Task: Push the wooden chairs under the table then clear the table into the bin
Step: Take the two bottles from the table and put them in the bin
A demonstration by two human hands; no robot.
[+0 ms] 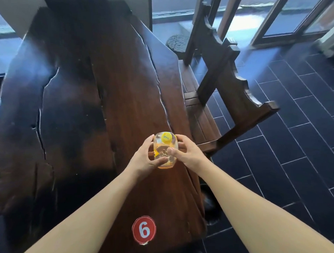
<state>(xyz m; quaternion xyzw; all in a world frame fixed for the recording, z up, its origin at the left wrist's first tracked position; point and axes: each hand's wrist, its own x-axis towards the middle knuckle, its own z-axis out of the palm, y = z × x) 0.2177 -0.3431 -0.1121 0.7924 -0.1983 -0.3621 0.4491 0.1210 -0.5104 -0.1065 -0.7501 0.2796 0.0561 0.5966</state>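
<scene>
A clear plastic bottle (164, 146) with a yellow cap and an orange label stands upright near the right edge of the dark wooden table (84, 97). My left hand (145, 156) wraps its left side and my right hand (186, 153) wraps its right side, thumbs across the front. A wooden chair (237, 102) stands at the table's right side, its seat partly under the tabletop and its carved back towards the floor side. A second wooden chair (200, 31) stands further back along the same side. No bin is in view.
A red round sticker with the number 6 (144, 229) lies on the near end of the table. Dark tiled floor (294, 149) spreads to the right. Glass doors with wooden frames (279, 20) stand at the back right.
</scene>
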